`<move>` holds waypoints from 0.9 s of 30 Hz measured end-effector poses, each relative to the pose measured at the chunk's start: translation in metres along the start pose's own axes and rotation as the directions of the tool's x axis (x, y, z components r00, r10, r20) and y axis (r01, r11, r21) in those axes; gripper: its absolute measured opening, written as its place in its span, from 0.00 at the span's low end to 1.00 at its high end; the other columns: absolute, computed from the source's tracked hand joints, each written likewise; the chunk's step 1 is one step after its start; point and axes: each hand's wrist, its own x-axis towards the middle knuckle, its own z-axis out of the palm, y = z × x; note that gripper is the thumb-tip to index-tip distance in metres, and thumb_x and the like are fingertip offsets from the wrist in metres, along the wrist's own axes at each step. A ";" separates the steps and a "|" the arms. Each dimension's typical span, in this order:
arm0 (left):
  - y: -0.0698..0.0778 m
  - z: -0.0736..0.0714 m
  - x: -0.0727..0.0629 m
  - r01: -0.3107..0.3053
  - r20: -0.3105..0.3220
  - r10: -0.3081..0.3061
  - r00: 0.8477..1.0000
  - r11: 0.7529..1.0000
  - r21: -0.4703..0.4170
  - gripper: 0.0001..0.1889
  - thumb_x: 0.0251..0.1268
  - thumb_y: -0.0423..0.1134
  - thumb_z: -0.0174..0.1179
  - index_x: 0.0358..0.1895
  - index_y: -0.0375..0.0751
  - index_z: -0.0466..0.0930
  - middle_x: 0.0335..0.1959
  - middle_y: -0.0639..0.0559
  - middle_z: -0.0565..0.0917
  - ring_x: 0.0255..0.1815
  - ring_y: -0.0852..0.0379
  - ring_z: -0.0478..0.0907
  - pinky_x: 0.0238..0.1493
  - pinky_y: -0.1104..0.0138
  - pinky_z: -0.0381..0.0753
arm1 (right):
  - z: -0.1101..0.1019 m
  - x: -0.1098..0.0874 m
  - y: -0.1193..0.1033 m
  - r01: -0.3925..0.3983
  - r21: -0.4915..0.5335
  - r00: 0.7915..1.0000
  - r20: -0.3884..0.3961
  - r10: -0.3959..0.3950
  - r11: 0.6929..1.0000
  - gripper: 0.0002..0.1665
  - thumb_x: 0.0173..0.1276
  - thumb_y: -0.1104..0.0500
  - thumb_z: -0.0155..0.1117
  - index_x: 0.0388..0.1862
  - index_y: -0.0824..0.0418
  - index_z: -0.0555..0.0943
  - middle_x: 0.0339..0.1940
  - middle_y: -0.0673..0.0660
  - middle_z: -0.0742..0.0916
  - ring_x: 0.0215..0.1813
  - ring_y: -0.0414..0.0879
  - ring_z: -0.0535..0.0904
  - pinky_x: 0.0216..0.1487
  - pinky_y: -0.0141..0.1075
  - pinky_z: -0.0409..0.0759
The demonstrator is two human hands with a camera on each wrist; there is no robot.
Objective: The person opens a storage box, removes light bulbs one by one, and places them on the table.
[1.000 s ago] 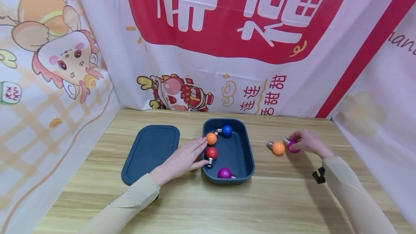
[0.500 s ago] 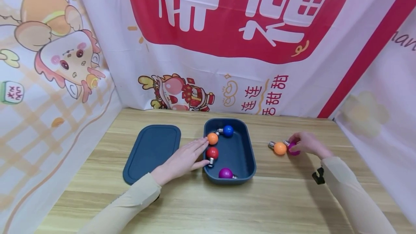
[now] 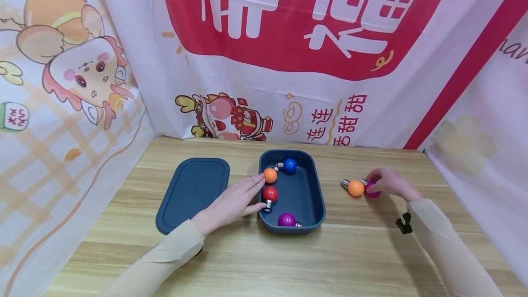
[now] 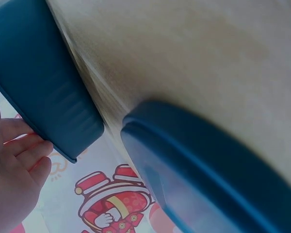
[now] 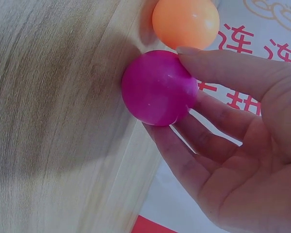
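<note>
In the head view my left hand (image 3: 233, 200) lies with extended fingers over the left rim of a dark blue box (image 3: 303, 196). The left wrist view shows its fingertips (image 4: 41, 148) touching the box's rim. Inside the box are an orange bulb (image 3: 270, 175), a red bulb (image 3: 270, 193), a blue bulb (image 3: 290, 165) and a purple bulb (image 3: 286, 219). Over on the right, my right hand (image 3: 389, 181) pinches a second purple bulb (image 5: 157, 90) between thumb and fingers, at the tabletop. Right beside it lies another orange bulb (image 3: 355, 188); the fingers partly hide the purple one.
A flat dark blue lid (image 3: 194, 195) lies on the wooden table (image 3: 264, 265) to the left of the box. Printed cloth (image 3: 288, 72) hangs behind the table and along both sides. My right wrist wears a black clip-like piece (image 3: 404, 222).
The right hand's purple bulb sits slightly closer to the orange bulb beside it than a second ago. The left hand stays on the rim; the head view has shifted a little.
</note>
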 end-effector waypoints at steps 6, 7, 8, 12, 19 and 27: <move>0.000 0.000 0.000 0.002 0.003 -0.002 1.000 1.000 -0.008 0.38 0.73 0.60 0.51 0.75 0.37 0.62 0.76 0.42 0.66 0.77 0.47 0.65 0.75 0.53 0.68 | 0.000 0.000 0.001 -0.003 -0.002 1.000 -0.008 0.003 1.000 0.24 0.60 0.59 0.72 0.49 0.74 0.80 0.41 0.65 0.86 0.43 0.51 0.81 0.45 0.44 0.81; 0.000 0.000 0.000 0.002 0.004 -0.002 1.000 1.000 -0.008 0.38 0.73 0.60 0.51 0.75 0.37 0.62 0.76 0.42 0.66 0.77 0.47 0.65 0.75 0.53 0.68 | 0.000 0.000 0.001 -0.004 -0.003 1.000 -0.011 0.004 1.000 0.24 0.60 0.59 0.72 0.50 0.74 0.80 0.41 0.65 0.86 0.43 0.51 0.81 0.45 0.44 0.82; 0.000 -0.001 0.000 0.001 0.005 -0.001 1.000 1.000 -0.008 0.38 0.73 0.60 0.51 0.75 0.37 0.62 0.76 0.42 0.66 0.77 0.47 0.65 0.75 0.54 0.68 | 0.000 0.000 0.001 -0.004 -0.004 1.000 -0.013 0.004 1.000 0.24 0.60 0.59 0.72 0.50 0.74 0.80 0.41 0.65 0.86 0.43 0.51 0.81 0.45 0.44 0.82; 0.001 -0.001 0.000 -0.004 0.006 0.004 1.000 1.000 -0.003 0.38 0.73 0.60 0.51 0.75 0.36 0.62 0.76 0.41 0.66 0.76 0.46 0.65 0.75 0.54 0.68 | 0.001 -0.001 0.001 -0.003 -0.010 1.000 -0.020 0.003 1.000 0.24 0.60 0.58 0.72 0.50 0.74 0.80 0.42 0.66 0.86 0.43 0.51 0.81 0.45 0.45 0.82; 0.001 -0.001 0.000 -0.003 0.005 0.003 1.000 1.000 -0.012 0.37 0.73 0.60 0.51 0.75 0.36 0.62 0.76 0.41 0.66 0.77 0.46 0.65 0.74 0.53 0.69 | 0.000 -0.003 0.000 0.013 -0.022 0.999 -0.035 -0.014 1.000 0.24 0.59 0.58 0.72 0.49 0.74 0.81 0.41 0.66 0.86 0.43 0.52 0.82 0.45 0.45 0.82; 0.000 0.000 -0.001 0.000 0.006 0.000 1.000 1.000 -0.008 0.37 0.73 0.60 0.51 0.75 0.36 0.62 0.76 0.41 0.65 0.77 0.46 0.65 0.74 0.53 0.69 | 0.000 -0.005 -0.001 0.018 -0.029 0.999 -0.035 -0.019 0.999 0.26 0.60 0.58 0.72 0.50 0.75 0.80 0.43 0.68 0.86 0.44 0.54 0.82 0.48 0.49 0.82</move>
